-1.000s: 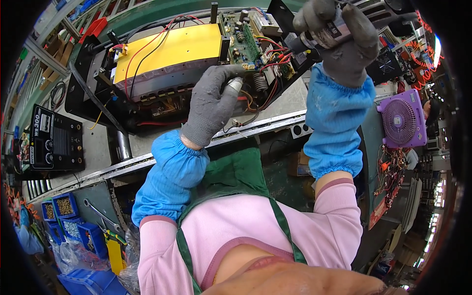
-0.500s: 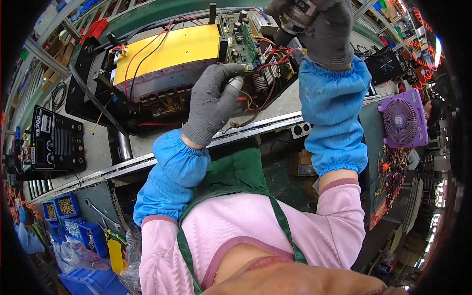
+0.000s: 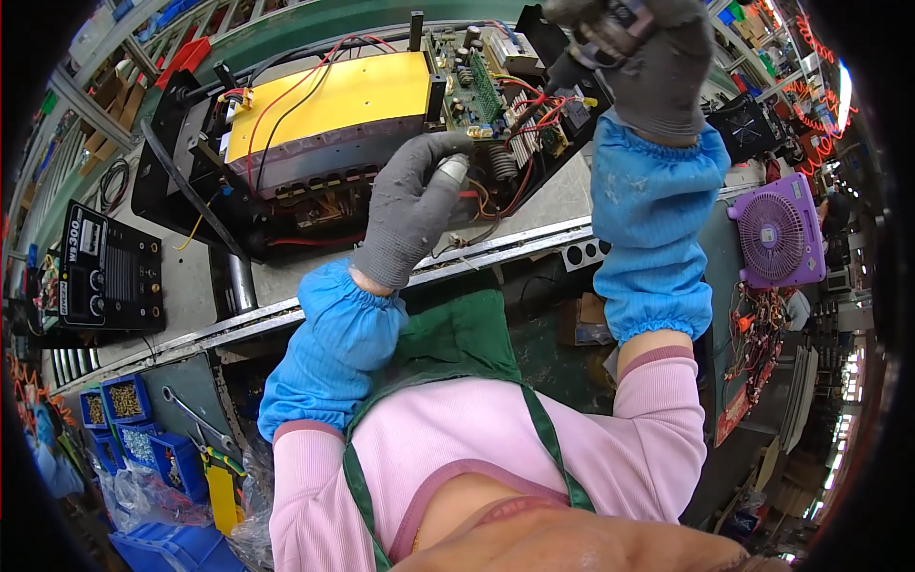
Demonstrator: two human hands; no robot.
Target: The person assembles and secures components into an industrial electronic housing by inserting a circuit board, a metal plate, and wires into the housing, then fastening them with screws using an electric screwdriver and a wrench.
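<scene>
An opened black electronic unit point(image 3: 157, 176) lies on the bench, with a yellow panel point(image 3: 334, 105), a green circuit board point(image 3: 477, 91) and loose red and black wires. My left hand point(image 3: 410, 210), in a grey glove, is at the near edge of the circuit board. Its fingers are curled and pressed toward the thumb; whatever they pinch is hidden. Beyond the unit's right end, my gloved right hand point(image 3: 667, 76) is raised, closed around a dark cylindrical power screwdriver point(image 3: 615, 33). The tool is partly blurred and cut by the dark upper rim.
A finished-looking black welding machine point(image 3: 112, 272) stands at the left. Below it are blue bins point(image 3: 126, 398) of small hardware, a wrench point(image 3: 200, 419) and yellow-handled pliers point(image 3: 224, 462). A purple fan point(image 3: 777, 232) and a wire bundle point(image 3: 753, 329) are at the right.
My right hand has moved rightward with the screwdriver, away from the circuit board. My left hand stays in nearly the same place. The unit appears slightly shifted to the right.
</scene>
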